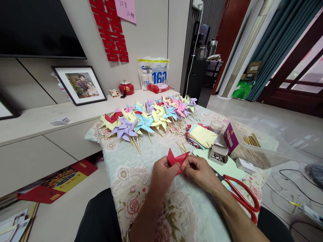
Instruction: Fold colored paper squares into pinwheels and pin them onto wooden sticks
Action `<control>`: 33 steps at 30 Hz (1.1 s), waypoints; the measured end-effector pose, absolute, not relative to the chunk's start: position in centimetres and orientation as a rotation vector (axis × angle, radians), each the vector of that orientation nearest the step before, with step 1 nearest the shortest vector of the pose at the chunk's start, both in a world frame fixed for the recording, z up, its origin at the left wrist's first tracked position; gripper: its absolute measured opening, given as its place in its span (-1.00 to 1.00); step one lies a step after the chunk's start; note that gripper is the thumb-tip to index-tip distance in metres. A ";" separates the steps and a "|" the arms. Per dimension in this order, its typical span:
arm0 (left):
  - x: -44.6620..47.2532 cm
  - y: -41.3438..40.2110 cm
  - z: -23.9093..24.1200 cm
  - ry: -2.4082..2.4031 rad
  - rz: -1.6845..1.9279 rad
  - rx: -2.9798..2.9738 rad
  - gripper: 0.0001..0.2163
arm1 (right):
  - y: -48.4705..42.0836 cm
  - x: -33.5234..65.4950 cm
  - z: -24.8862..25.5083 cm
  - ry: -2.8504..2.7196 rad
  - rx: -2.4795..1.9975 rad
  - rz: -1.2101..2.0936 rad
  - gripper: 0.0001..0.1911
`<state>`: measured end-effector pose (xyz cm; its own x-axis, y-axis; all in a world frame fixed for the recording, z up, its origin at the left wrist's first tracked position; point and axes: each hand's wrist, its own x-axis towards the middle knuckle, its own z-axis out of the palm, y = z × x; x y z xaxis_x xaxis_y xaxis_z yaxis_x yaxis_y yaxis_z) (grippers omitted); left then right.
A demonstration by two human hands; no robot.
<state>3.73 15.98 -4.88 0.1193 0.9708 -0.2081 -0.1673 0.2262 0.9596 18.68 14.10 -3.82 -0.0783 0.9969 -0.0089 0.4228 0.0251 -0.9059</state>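
A red paper pinwheel [177, 160], partly folded, is held between my two hands above the flowered tablecloth [141, 188]. My left hand [163, 171] grips its left side, thumb pressed near the middle. My right hand [198, 169] pinches its right edge with thumb and forefinger. Just beyond lie a few thin wooden sticks [182, 147] and a stack of cut coloured paper [204, 134]. To the right stands an open small box of metal fasteners [218, 155]. Red-handled scissors [242, 196] rest beside my right forearm, on pale green paper [233, 168].
Many finished pinwheels [151, 121] lie in rows at the table's back. A clear plastic bin [262, 153] with sticks stands at the right edge, near a small white box [245, 165] and a round clear container [216, 125]. A white cabinet [32, 124] borders the left.
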 end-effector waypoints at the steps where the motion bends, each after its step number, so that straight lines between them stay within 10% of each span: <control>1: 3.8 16.0 -4.8 1.100 1.057 0.961 -0.86 | 14.1 18.7 -3.9 -1.597 -1.483 1.013 -0.91; 18: 3.3 16.1 -4.7 1.075 0.994 0.909 -0.83 | 14.4 20.1 -3.6 -1.291 -1.300 0.879 -0.73; 33: 1.6 17.8 -2.9 1.037 0.682 1.303 -0.93 | 13.8 19.4 -3.1 -1.456 -1.123 1.349 -0.20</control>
<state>1.60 17.83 -2.88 0.4166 0.8810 -0.2245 0.1429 0.1804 0.9732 19.41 13.81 -3.09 -0.2510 0.9680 0.0030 0.0709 0.0215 -0.9973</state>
